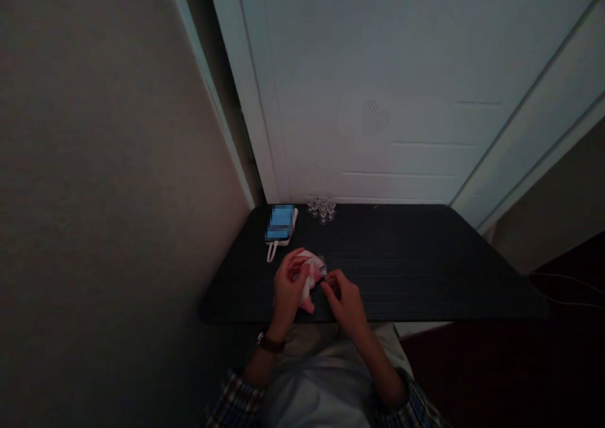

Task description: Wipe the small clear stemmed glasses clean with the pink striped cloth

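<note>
Left hand (287, 287) is gripping pink toy (317, 267); right hand (346, 300) is curling at its right edge, hold unclear. Left should be bracing.

Head-worn view, angled forward and down
The hands (348, 302) and table (401, 258) are seen from above, with a pale panel (340, 69) faced beyond.

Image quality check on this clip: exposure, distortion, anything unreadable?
Head view: dim overall, white door brightest, lower right near black; head view: door edges converge downward, likely wide-angle perspective; head view: phone screen pixelated; head view: pink-and-white item at the hands too murky for fine detail.
</note>
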{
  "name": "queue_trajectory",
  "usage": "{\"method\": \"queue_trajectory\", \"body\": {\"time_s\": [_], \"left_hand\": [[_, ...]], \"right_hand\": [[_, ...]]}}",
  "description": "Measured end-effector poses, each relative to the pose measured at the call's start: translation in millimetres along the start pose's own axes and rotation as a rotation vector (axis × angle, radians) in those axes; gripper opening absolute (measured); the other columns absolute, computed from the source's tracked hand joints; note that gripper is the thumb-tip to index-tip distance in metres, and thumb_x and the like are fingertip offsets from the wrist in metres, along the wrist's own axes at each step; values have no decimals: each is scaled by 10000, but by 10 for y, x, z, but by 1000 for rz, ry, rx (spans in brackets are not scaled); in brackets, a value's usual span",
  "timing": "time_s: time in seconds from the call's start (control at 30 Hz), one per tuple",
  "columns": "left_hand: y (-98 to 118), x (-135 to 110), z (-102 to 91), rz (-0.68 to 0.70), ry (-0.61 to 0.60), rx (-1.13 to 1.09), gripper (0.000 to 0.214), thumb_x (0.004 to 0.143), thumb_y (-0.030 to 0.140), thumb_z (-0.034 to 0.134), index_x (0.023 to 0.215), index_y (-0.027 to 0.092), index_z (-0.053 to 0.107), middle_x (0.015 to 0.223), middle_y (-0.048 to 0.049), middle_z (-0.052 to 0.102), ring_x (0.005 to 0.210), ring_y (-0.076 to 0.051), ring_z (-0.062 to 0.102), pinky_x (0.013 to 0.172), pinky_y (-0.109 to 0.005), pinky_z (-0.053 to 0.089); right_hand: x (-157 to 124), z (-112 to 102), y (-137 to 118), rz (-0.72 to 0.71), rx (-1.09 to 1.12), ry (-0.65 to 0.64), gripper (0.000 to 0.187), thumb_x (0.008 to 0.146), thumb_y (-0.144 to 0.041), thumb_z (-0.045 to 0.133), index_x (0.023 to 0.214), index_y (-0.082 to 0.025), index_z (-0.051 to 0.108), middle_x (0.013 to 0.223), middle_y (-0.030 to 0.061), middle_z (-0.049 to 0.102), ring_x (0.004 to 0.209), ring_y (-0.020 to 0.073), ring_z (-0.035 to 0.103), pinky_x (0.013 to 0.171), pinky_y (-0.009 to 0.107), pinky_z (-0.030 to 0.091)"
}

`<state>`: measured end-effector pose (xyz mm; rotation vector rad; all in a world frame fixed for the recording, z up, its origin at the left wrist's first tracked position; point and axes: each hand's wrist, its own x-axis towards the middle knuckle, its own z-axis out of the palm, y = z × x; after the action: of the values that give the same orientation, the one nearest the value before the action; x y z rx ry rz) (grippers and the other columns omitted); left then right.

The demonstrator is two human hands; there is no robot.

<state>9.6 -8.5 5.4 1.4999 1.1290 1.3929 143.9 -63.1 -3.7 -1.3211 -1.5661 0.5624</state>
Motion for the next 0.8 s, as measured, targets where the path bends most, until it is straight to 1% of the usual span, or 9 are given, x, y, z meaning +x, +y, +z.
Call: {"method": "queue_trajectory", "body": {"time_s": [0.2, 0.43, 0.6, 0.8], "left_hand": [[-42, 18, -25, 11, 27, 59, 310, 876, 287, 537, 1155, 150, 529, 1114, -85, 587, 937, -209, 602, 784, -413, 514], [18, 10, -24, 19, -65, 36, 302, 876, 292, 538, 1141, 148, 542, 1105, -84, 598, 934, -207, 607, 792, -416, 512], [48, 15, -50, 42, -36, 24, 294, 884, 309, 521, 1128, 148, 549, 1130, -88, 587, 962, -214, 595, 812, -426, 499], [-14, 31, -39, 50, -38, 34, 310, 875, 290, 538, 1152, 151, 531, 1100, -82, 594, 917, -203, 607, 778, -409, 515]], "right_hand": [[3, 3, -6, -4, 18, 3, 214, 903, -299, 510, 1027, -140, 581, 922, 32, 633, 739, 129, 621, 668, 312, 525], [-31, 0, 2, -1, -4, 31, 218, 902, -295, 511, 1046, -145, 576, 964, 42, 628, 792, 144, 621, 705, 335, 522], [-27, 10, 17, 11, -19, 45, 218, 902, -292, 511, 1053, -149, 575, 986, 46, 624, 808, 147, 619, 714, 339, 521], [-1, 41, 57, 30, -21, 53, 222, 896, -290, 520, 1063, -153, 573, 1013, 51, 618, 828, 152, 617, 723, 344, 521]]}}
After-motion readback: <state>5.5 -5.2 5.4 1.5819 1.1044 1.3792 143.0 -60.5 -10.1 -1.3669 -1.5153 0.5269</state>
